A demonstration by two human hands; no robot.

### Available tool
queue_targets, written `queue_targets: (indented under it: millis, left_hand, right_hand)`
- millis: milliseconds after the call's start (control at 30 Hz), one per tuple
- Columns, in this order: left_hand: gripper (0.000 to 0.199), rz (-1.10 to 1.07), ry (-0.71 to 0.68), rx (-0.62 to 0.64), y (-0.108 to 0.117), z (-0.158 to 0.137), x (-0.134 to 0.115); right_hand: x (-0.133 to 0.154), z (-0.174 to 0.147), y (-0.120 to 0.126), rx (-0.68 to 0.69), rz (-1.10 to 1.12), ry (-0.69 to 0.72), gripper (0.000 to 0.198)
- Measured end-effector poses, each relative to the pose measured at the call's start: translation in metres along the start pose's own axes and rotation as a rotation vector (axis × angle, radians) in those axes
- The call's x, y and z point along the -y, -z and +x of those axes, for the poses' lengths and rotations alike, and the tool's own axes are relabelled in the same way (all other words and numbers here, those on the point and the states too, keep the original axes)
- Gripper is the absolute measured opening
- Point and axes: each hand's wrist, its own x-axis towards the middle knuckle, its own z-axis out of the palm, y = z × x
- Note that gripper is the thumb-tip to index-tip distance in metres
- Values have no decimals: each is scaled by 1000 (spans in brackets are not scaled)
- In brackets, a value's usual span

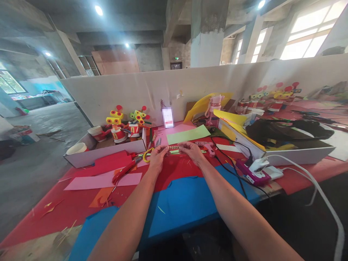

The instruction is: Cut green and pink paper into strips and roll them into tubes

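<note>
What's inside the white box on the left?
Two paper-cup figures, a stack of paper cups and another paper cup. Whatever lies low behind the front wall is covered.

Scissors [149, 149], a glue gun [209, 149], coloured paper [187, 135] and a concrete pillar [210, 21] mark this as a craft workshop.

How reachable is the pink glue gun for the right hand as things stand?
Probably yes: the pink glue gun lies just beside the right hand with nothing visibly blocking it, though that hand seems busy holding the folded strip.
</note>
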Motion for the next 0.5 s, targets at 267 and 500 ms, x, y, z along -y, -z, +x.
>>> queue_targets:
  millis: [267, 500]
  left_hand:
    - [25, 364, -50, 92, 2, -3, 3]
    - [13, 1375, -414, 42, 11, 37, -33]
  right_hand:
    - [-4, 2, 5, -240, -79, -38, 36]
    - [-12, 6, 2, -351, -311, -31, 22]
